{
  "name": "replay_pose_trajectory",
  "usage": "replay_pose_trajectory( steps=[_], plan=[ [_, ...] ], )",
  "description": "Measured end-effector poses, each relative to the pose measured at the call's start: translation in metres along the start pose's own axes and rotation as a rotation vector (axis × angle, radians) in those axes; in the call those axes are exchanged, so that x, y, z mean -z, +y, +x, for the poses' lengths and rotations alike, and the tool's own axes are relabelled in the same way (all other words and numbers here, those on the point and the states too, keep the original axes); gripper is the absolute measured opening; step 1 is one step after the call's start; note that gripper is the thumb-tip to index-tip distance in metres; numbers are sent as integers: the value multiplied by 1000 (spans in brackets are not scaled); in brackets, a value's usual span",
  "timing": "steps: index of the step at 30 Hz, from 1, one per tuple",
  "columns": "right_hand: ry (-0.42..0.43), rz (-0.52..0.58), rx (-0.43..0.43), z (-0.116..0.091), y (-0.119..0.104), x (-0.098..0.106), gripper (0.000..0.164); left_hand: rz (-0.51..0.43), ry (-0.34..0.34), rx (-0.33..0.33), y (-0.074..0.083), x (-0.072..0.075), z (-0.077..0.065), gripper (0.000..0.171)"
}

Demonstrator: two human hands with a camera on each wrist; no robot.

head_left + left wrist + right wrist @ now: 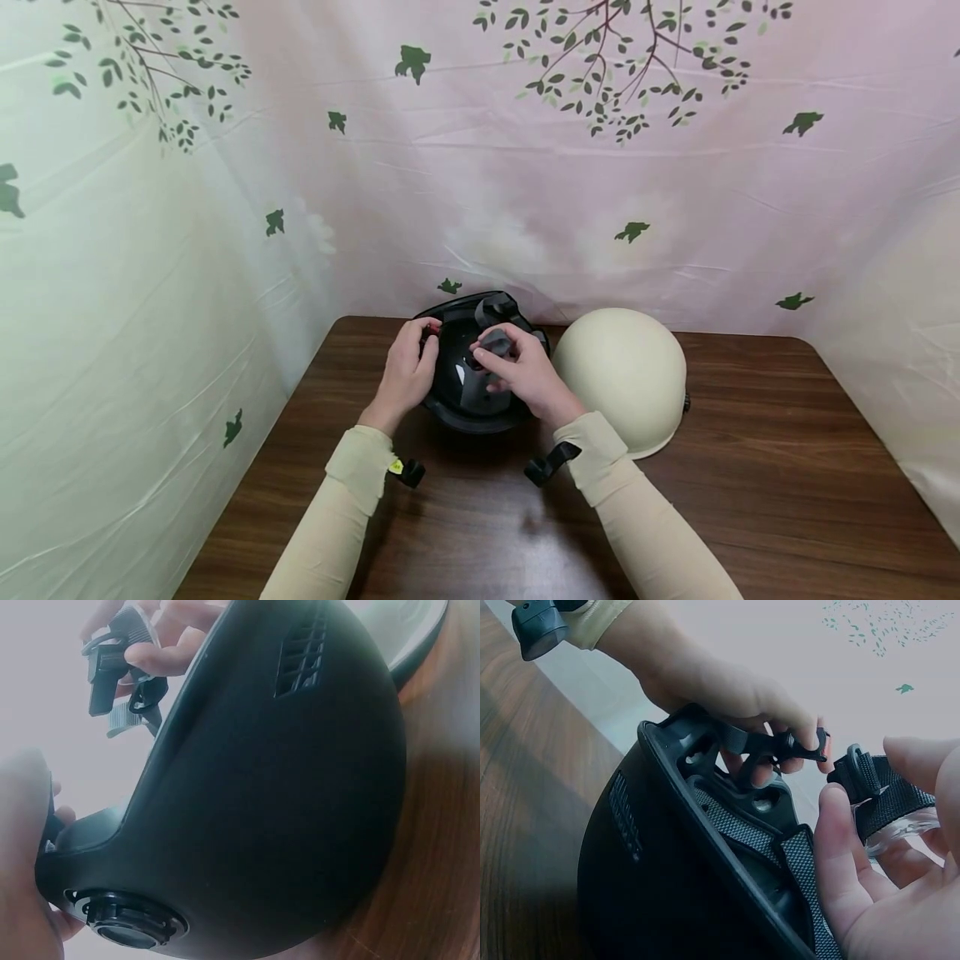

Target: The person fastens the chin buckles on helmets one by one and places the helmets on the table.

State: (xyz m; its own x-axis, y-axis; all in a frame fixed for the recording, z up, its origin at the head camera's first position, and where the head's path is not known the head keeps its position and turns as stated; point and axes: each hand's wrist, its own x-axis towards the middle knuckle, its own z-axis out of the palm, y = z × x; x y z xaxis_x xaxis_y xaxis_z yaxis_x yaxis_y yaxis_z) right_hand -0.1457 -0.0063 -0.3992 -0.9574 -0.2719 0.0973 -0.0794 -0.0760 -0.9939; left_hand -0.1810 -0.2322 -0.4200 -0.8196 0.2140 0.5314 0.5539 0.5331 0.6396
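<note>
A black helmet (480, 422) lies with its hollow side up at the back of the table, its grey webbing straps (739, 825) showing inside. At its left rim my left hand (408, 367) pinches a black buckle end (791, 746) with a red part on a short strap. My right hand (528, 379) is over the opening and holds a black buckle piece (853, 776) on grey webbing between thumb and fingers, with a clear band under it. The two buckle pieces face each other with a small gap between them. In the left wrist view, a round dial (127, 922) sits on the helmet's side.
A cream helmet (621, 375) rests dome up just right of the black one, close by my right wrist. The brown wooden table (750, 467) meets a leaf-printed cloth (510, 208) at the back and sides.
</note>
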Motion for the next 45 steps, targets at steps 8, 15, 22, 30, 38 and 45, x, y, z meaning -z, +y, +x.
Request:
replay_pose_trajectory(
  steps=[8, 15, 22, 30, 38, 45],
  plan=[
    [-25, 5, 9, 6, 2, 8, 38, 24, 32, -139, 0, -3, 1, 28],
    [-48, 68, 10, 9, 3, 13, 35, 44, 7, -168, -1, -5, 2, 34],
    [-45, 113, 25, 9, 5, 10, 35, 23, -24, -231, -6, -6, 1, 35],
    [-45, 56, 85, 10, 8, 9, 53, 31, -86, -240, -9, -5, 0, 35],
    [-8, 30, 50, 9, 9, 8, 43, 61, -83, -265, -12, -6, 2, 36],
    [2, 13, 41, 9, 10, 9, 29, 168, -37, -245, -9, -5, 6, 35]
  ],
)
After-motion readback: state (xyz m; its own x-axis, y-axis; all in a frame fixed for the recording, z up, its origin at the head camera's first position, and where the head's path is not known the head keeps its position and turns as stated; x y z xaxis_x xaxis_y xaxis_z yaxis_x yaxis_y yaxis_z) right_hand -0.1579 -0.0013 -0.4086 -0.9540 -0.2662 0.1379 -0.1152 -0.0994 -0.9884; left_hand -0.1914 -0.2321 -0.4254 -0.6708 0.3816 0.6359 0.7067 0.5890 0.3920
